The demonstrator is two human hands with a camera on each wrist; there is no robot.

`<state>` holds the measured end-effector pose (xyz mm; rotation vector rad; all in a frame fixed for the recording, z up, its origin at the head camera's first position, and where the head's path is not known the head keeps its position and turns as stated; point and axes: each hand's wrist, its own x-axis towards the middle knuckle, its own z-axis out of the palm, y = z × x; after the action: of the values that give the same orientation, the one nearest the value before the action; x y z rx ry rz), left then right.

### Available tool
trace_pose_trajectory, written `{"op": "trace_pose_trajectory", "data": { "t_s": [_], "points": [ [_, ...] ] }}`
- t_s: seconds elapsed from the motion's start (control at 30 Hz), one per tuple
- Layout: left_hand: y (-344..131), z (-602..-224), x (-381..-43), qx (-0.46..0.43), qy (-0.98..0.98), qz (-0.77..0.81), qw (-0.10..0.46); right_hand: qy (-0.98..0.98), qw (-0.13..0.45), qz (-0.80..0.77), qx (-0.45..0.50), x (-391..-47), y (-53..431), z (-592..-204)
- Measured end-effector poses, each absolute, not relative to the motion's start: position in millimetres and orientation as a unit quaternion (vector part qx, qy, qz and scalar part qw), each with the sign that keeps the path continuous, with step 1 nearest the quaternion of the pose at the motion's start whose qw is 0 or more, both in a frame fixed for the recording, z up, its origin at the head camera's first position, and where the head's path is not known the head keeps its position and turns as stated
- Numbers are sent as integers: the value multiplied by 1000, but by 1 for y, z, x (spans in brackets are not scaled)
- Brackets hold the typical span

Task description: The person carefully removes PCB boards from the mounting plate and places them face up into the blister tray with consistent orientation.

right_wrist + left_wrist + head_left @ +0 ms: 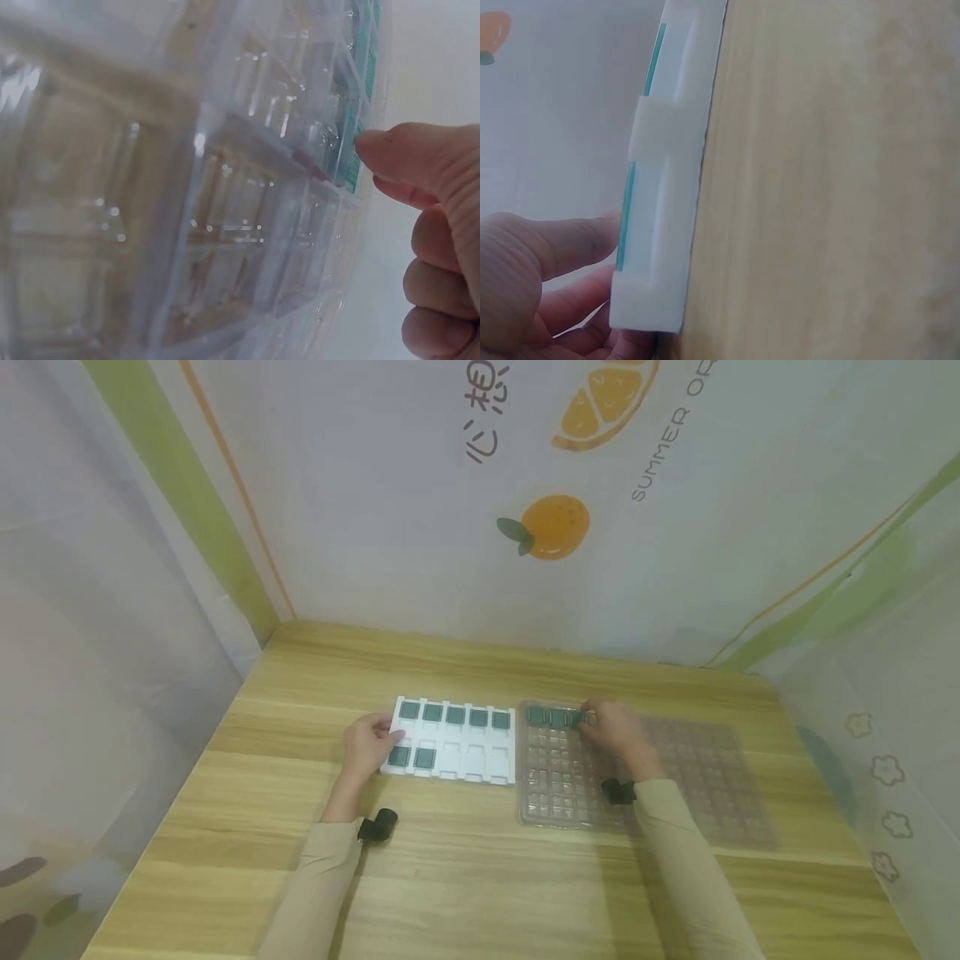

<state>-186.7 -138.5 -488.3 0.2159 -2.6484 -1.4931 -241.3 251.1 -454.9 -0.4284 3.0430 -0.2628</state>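
Observation:
A white foam-like tray [459, 733] lies left of centre, with several dark green square boards in its far row and two at the left of its near row. My left hand [367, 747] grips its left end, the thumb over the top edge. The left wrist view shows two green board edges [627, 217] in the tray's side slots. Beside it sits a clear plastic tray [555, 821] of small pockets, green pieces along its far row. There my right hand [617, 730] pinches a green board [353, 172] between thumb and index finger, other fingers curled.
Another translucent pocketed tray [720, 777] lies on the right, next to the clear one. All stand on a wood-grain table [450, 877]. A printed white curtain [390, 527] hangs behind the table's far edge, with more fabric at both sides.

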Motion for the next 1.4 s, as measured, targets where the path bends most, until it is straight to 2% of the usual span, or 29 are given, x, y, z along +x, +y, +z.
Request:
{"op": "trace_pose_trajectory", "data": {
  "t_s": [0.33, 0.6, 1.17, 1.4],
  "points": [
    [-139, -488, -188, 69, -866, -493, 45, 986, 15, -86, -144, -240, 250, -452],
    [-139, -487, -187, 75, -864, -497, 42, 985, 31, -100, -140, -235, 244, -451],
    [-138, -486, -188, 68, -863, -498, 43, 979, 14, -131, -153, -224, 237, -447],
    [-138, -486, -187, 69, -861, -501, 47, 976, -9, -132, -173, -219, 232, -446]
  ]
}}
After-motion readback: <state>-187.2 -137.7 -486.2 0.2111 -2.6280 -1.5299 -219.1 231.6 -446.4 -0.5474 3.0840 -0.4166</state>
